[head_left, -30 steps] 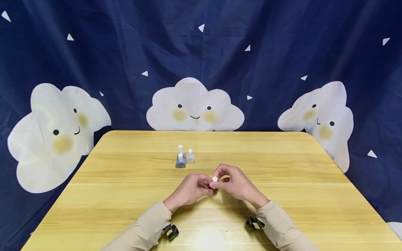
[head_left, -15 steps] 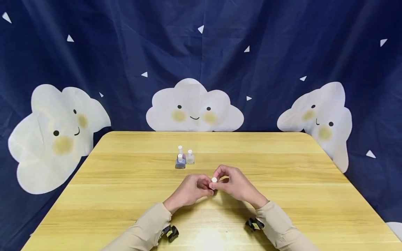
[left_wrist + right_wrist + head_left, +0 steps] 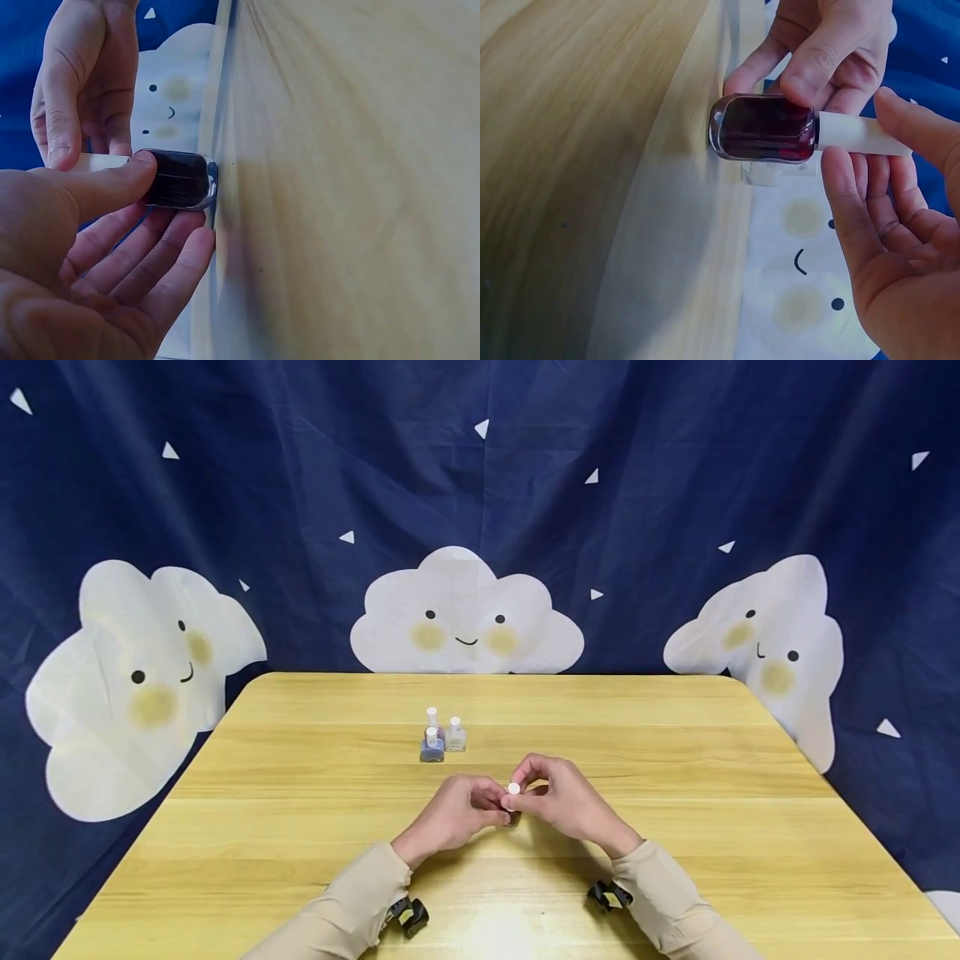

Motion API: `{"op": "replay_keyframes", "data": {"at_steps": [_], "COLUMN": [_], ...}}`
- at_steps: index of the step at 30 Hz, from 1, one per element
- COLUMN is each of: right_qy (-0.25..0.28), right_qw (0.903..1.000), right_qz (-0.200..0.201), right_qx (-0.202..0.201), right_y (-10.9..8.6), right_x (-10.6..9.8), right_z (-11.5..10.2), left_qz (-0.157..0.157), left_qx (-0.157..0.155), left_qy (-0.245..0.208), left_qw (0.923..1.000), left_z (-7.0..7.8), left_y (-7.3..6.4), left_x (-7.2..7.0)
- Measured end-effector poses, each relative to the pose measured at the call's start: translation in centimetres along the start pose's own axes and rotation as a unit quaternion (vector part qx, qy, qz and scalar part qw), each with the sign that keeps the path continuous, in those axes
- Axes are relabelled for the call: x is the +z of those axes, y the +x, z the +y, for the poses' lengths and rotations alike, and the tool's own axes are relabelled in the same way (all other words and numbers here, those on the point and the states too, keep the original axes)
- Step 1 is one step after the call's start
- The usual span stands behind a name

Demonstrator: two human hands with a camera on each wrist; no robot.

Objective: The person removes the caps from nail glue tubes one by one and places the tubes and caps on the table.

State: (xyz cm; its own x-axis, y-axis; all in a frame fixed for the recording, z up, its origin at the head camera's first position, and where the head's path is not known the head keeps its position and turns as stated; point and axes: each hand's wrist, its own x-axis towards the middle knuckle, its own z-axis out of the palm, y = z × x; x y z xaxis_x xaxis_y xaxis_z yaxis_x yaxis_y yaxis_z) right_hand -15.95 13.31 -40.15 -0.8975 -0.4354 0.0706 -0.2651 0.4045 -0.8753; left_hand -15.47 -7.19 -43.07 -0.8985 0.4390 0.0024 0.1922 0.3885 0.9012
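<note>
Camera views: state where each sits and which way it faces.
Head: on the head, facing forward and down at the table and curtain; left hand, right hand and sleeves show.
Left wrist: worn there, facing forward at the dark red bottle and curtain; both hands show.
Right wrist: worn there, facing forward at the dark red bottle and white cap; both hands show.
Both wrist views share the dark red bottle.

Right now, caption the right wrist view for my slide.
Left hand holds dark red bottle; right hand pinches white cap.

Glossy glass-like bottle [image 3: 761, 127], smooth matt plastic-looking cap [image 3: 859, 133], lightly shiny wood-grain tabletop [image 3: 300, 710], creased cloth backdrop [image 3: 480, 485]
</note>
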Motion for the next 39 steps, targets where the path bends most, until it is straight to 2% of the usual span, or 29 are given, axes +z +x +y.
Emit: {"op": "replay_keyframes", "data": {"at_steps": [16, 39], "right_qy": [0.013, 0.003], "right_qw": [0.9996, 0.9998], "right_qz": [-0.021, -0.020], "right_qx": [0.014, -0.008], "right_y": [-0.14, 0.01], "right_x": [-0.32, -0.72], "right_z": [-0.04, -0.07], "left_qz": [0.000, 0.002], "left_qx": [0.016, 0.017], "left_qy": [0.025, 0.039], "left_qw": [0.9996, 0.9991], "left_z": [0.03, 0.08], "left_y": [-0.04, -0.08], "left_x": [0.03, -0.05]}}
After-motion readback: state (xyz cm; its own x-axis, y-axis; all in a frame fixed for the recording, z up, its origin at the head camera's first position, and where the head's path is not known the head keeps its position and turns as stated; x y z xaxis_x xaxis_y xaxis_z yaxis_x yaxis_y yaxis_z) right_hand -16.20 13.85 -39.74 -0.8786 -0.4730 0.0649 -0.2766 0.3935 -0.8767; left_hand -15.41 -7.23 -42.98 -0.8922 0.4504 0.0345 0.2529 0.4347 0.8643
